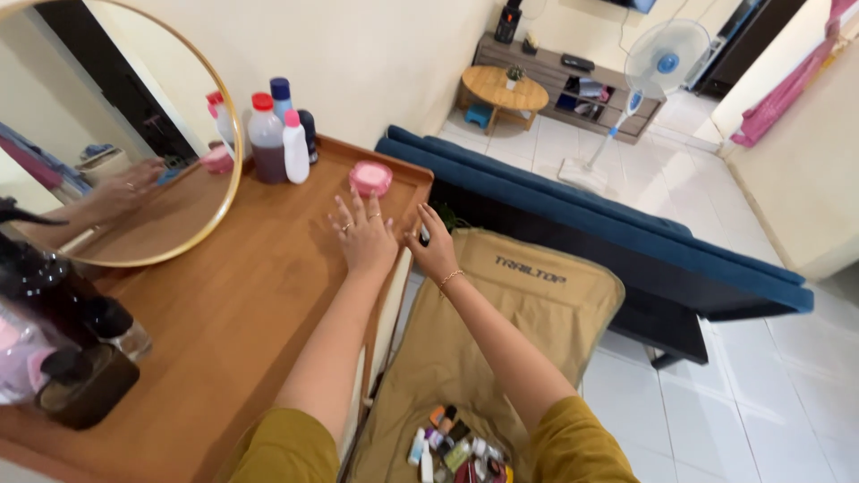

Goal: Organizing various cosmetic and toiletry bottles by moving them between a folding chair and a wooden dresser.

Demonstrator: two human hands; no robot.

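Fingers (353, 210) of the left hand (365, 234) are spread flat and wide on the wooden dressing table (224, 313), gripping nothing, the tips pointing toward the pink round jar (370, 178) that sits just beyond them near the table's far right corner. That jar looks like smooth plastic, low and squat with a paler lid, and it stands apart from the fingertips. Right of it, the right hand (435, 250) curls at the table's raised edge, seemingly pinching a small dark object (too small to identify), perhaps steadying against the rim. Left of the jar, a cluster of bottles (279, 134), glossy plastic with red, blue and pink caps, stands upright against the wall, likely parked there out of the way. A round gold-framed mirror (116, 134) leans at the far left. Nearer, a tan fabric chair (501, 331) holds small cosmetics (456, 447) on its seat.
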